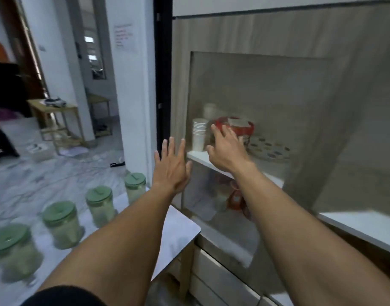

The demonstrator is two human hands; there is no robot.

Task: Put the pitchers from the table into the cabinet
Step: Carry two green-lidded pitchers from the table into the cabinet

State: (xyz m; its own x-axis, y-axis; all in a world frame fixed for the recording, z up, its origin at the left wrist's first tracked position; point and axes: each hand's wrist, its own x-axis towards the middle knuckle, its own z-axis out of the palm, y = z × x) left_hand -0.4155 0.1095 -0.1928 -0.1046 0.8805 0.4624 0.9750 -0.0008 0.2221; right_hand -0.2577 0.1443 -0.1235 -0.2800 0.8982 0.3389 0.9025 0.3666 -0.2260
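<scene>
Four green-lidded pitchers stand in a row along the table's (178, 226) left part: nearest pitcher (11, 250) at the lower left, second pitcher (61, 224), third pitcher (100, 205), and farthest pitcher (135, 187) close to the table's far edge. All are upright with lids on; the view is blurred.

Left hand (172, 166) is raised above the table's far edge, fingers spread and empty, next to the cabinet's (300, 36) left edge. It is well apart from every pitcher; the farthest pitcher sits below and left of it.

Right hand (226, 146) reaches over the front edge of the cabinet shelf (200, 156), fingers extended, palm down, gripping nothing visible. It is just in front of a red container (247, 127), beside a stack of white cups (199, 133) at the shelf's left end. A patterned plate (269, 149) lies to its right on the shelf.

No pitcher is visible on that shelf.
</scene>
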